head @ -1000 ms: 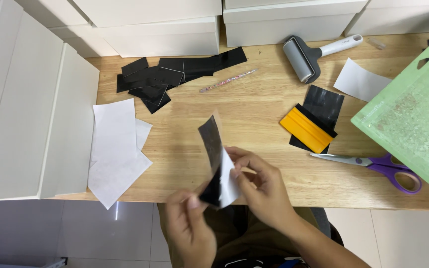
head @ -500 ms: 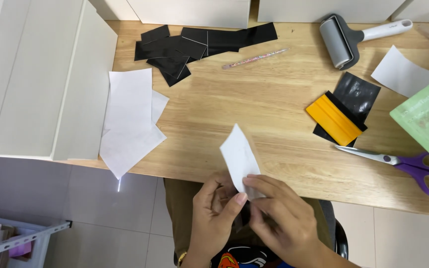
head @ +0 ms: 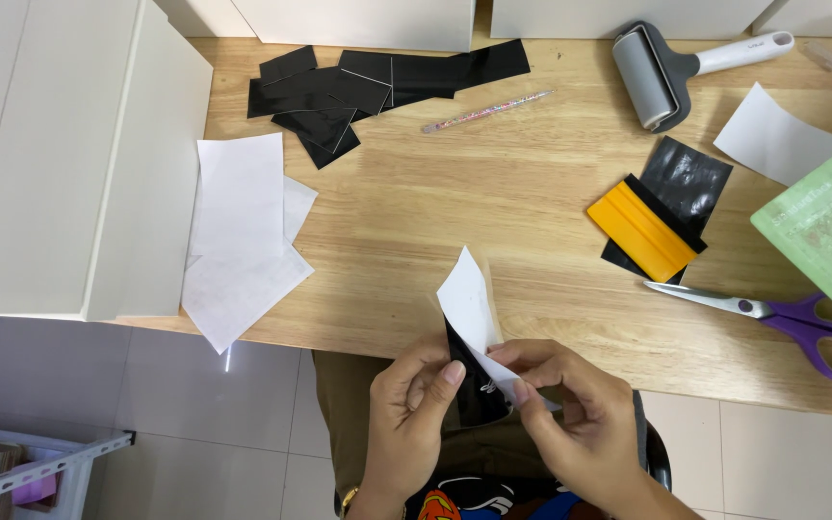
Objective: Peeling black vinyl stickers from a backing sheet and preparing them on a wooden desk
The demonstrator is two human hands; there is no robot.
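Both hands are up at the near edge of the wooden table (head: pixel 455 207), close over the person's lap. Between them is a small piece of film: a white backing sheet (head: pixel 469 303) that stands up and leans away over the table edge, and a black film layer (head: pixel 469 380) that hangs below it, just under the fingers. The left hand (head: pixel 411 404) pinches the piece from the left, thumb pressed against the black layer. The right hand (head: pixel 565 409) grips the white sheet's lower corner between thumb and forefinger, so both hands are closed on the same piece, nearly touching each other.

Farther out on the table, well apart from the hands, lie an orange squeegee (head: pixel 640 231) on a black film scrap (head: pixel 690 178), purple-handled scissors (head: pixel 772 318) to the right, and loose white sheets (head: pixel 238 231) to the left.
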